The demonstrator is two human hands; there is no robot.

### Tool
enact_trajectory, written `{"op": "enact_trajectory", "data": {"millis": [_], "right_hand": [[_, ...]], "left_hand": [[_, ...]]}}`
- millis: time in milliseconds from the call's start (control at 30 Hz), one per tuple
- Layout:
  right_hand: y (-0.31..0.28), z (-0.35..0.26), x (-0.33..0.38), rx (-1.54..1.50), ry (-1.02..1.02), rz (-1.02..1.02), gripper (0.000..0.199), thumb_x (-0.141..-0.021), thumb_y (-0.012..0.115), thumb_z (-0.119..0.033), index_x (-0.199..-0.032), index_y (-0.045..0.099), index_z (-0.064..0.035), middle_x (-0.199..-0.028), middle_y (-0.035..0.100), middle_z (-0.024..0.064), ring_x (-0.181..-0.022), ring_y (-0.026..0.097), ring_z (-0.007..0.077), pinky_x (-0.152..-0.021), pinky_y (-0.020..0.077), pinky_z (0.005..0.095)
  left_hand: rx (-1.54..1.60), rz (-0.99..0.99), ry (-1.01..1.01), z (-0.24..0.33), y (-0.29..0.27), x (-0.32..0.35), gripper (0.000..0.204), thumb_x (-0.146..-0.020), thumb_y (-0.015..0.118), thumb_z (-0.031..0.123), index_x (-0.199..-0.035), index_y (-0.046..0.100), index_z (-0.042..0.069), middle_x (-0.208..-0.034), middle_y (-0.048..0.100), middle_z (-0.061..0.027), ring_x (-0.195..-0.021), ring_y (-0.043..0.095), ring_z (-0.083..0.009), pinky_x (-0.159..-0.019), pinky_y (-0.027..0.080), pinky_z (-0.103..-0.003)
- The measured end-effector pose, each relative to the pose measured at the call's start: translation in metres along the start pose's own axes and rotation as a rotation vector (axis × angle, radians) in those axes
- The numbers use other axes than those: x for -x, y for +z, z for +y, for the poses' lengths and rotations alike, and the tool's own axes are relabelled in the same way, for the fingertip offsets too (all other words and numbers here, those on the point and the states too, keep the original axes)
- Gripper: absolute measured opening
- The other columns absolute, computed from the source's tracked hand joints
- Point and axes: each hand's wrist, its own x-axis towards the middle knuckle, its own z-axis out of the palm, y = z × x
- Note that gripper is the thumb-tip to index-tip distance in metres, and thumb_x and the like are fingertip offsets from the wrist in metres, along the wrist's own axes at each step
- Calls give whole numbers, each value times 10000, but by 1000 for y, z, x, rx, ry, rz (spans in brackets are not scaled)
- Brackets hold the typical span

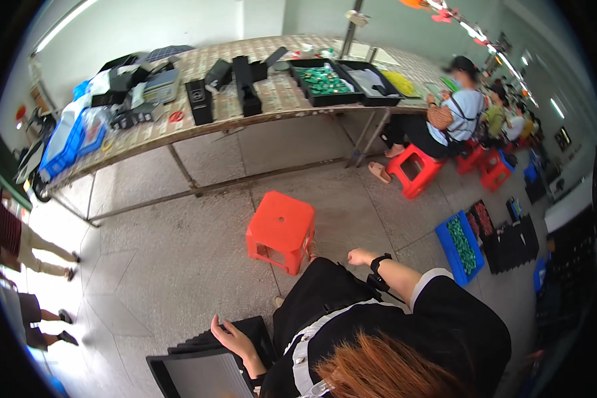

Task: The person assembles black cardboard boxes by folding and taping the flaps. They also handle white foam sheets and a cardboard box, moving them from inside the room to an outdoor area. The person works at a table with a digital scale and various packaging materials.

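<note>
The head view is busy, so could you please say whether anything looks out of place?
A pinkish-tan sandal lies seemingly empty beside the occupied red plastic stool, which looks odd, since footwear is normally worn.

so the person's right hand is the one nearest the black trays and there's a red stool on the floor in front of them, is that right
Not quite: it's the left hand that is nearest the black trays, as the head view shows. The red stool is on the floor in front, as you say.
</note>
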Motion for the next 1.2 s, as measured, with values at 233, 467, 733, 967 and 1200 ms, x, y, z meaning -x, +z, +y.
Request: {"op": "enact_trajectory", "data": {"millis": [233, 467, 733, 967, 1200], "right_hand": [[32, 48, 15, -221, -59, 122, 291, -738, 552, -231, -950, 615, -42, -909, 631, 141, -850, 597, 283, -724, 453, 380], [27, 143, 5, -475, 58, 111, 217, -727, 534, -240, -762, 616, -43, -631, 606, 126, -538, 576, 251, -512, 439, 381], [-10, 269, -33, -633, 24, 69, 213, -787, 518, -230, -897, 592, -63, -710, 605, 60, -569, 581, 158, -474, 440, 304], [-27, 366, -31, -760, 225, 38, 205, -766, 526, -208, -890, 587, -58, -701, 599, 59, -586, 602, 168, -459, 452, 286], [-40, 379, -30, -869, 204, 33, 230, -766, 523, -211, -932, 586, -64, -793, 605, 56, -649, 607, 167, -527, 473, 294]], "left_hand": [[107, -287, 110, 18, 80, -29, 192, -838, 488, 58, -1005, 527, -28, -951, 561, -158, -897, 536, -273, -798, 412, -349], [-35, -612, 228, 91, 161, -34, 160, -823, 507, 102, -925, 571, -4, -888, 589, -154, -845, 565, -286, -750, 440, -352], [-399, -936, 253, 146, 250, 16, 317, -806, 530, 250, -1044, 552, 40, -984, 575, -188, -925, 543, -342, -793, 436, -410], [-301, -1202, 191, 200, 303, 68, 393, -817, 500, 326, -1112, 520, 66, -1050, 554, -198, -999, 518, -347, -849, 417, -409], [-599, -1178, 208, 193, 328, 83, 385, -825, 489, 331, -1129, 516, 97, -1068, 553, -188, -987, 527, -351, -840, 426, -427]]}}
